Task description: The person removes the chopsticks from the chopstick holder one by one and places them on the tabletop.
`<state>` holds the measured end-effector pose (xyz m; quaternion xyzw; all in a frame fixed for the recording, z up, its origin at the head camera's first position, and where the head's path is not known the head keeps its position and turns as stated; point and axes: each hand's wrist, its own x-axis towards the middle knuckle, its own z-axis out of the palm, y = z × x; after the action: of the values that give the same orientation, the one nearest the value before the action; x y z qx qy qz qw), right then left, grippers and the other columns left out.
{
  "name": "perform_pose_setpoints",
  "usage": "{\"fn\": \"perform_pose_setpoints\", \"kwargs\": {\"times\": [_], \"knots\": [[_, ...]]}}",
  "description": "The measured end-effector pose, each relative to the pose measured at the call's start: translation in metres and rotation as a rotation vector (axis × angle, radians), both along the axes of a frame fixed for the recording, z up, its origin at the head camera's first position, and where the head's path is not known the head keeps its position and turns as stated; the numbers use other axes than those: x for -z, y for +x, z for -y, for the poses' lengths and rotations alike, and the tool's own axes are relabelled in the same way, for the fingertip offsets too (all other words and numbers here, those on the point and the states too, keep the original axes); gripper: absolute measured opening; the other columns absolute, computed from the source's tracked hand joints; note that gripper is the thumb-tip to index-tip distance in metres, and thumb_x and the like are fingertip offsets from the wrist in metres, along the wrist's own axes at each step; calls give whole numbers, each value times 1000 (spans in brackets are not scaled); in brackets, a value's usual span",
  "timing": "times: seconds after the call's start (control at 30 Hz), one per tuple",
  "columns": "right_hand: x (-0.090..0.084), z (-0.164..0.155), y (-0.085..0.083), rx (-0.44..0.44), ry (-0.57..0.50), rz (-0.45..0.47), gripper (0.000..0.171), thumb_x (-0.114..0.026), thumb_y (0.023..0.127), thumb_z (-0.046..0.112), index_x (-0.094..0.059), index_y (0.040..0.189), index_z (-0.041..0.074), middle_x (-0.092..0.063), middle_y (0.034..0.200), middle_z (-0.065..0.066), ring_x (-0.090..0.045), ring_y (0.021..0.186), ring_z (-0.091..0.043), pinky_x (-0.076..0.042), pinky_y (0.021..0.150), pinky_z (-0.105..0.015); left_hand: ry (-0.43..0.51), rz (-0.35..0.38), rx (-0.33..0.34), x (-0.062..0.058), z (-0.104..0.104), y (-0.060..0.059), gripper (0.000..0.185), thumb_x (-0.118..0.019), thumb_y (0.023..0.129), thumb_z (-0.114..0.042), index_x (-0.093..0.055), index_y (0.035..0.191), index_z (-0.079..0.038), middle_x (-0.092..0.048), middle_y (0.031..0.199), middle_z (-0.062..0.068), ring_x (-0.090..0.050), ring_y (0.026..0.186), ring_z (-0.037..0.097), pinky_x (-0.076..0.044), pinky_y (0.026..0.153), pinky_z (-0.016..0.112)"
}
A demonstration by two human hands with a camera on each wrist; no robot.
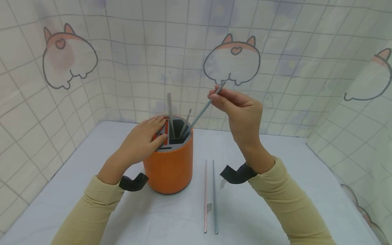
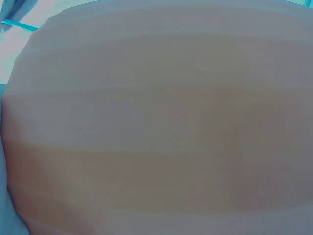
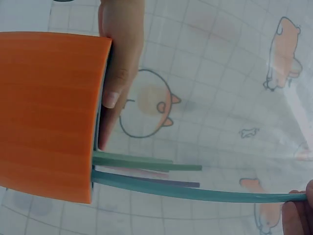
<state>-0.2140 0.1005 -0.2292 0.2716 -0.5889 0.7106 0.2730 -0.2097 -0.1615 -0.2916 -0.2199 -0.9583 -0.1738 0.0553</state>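
An orange round utensil holder (image 1: 168, 170) with a slotted grey top stands on the table. My left hand (image 1: 141, 139) rests across the left part of that top, fingers extended. My right hand (image 1: 242, 109), raised to the right of the holder, pinches the upper end of a blue chopstick (image 1: 202, 110) between thumb and fingers. The chopstick slants down, its lower end inside the dark opening. More chopsticks (image 1: 170, 109) stand in the same opening; the right wrist view shows green (image 3: 183, 167), pink and purple ones. Orange holder wall (image 2: 156, 122) fills the left wrist view.
A pink chopstick (image 1: 205, 197) and a blue-grey chopstick (image 1: 215, 197) lie side by side on the white table (image 1: 260, 211), right of the holder. Behind stands a gridded curtain (image 1: 128, 75) with cartoon corgi prints. Black straps (image 1: 239, 174) hang at both wrists.
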Motion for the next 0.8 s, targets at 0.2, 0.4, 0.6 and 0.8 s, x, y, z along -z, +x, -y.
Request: {"fn": "perform_pose_setpoints", "kwargs": {"times": [0.2, 0.4, 0.6, 0.8], "knots": [[-15, -8, 11, 42, -36, -87, 25, -74, 84, -5, -68, 105, -20, -79, 89, 3, -77, 84, -14, -62, 78, -30, -10, 0, -5, 0, 0, 0, 62, -44, 105, -33, -28, 155, 0, -25, 164, 17, -19, 154, 35, -14, 128, 52], [-26, -17, 20, 34, -184, -96, 20, -75, 81, -8, -73, 100, -14, -78, 86, -9, -77, 80, -21, -63, 76, -32, -15, -3, -2, 0, 0, 0, 62, -43, 105, -33, -28, 155, 0, -25, 164, 17, -20, 154, 35, -14, 128, 51], [-30, -32, 19, 56, -293, -29, 22, -80, 76, -8, -75, 97, -12, -77, 83, -14, -77, 76, -25, -63, 73, -32, -4, -6, 1, 2, 1, -1, 62, -42, 106, -34, -28, 155, 0, -25, 164, 17, -20, 154, 35, -14, 128, 51], [-14, -52, 6, 87, -216, 70, 24, -80, 79, -1, -74, 100, -12, -78, 85, -11, -77, 78, -22, -62, 72, -29, -3, -7, 3, 2, 1, -2, 62, -42, 106, -34, -28, 156, 0, -24, 164, 17, -19, 154, 35, -14, 128, 51]]}}
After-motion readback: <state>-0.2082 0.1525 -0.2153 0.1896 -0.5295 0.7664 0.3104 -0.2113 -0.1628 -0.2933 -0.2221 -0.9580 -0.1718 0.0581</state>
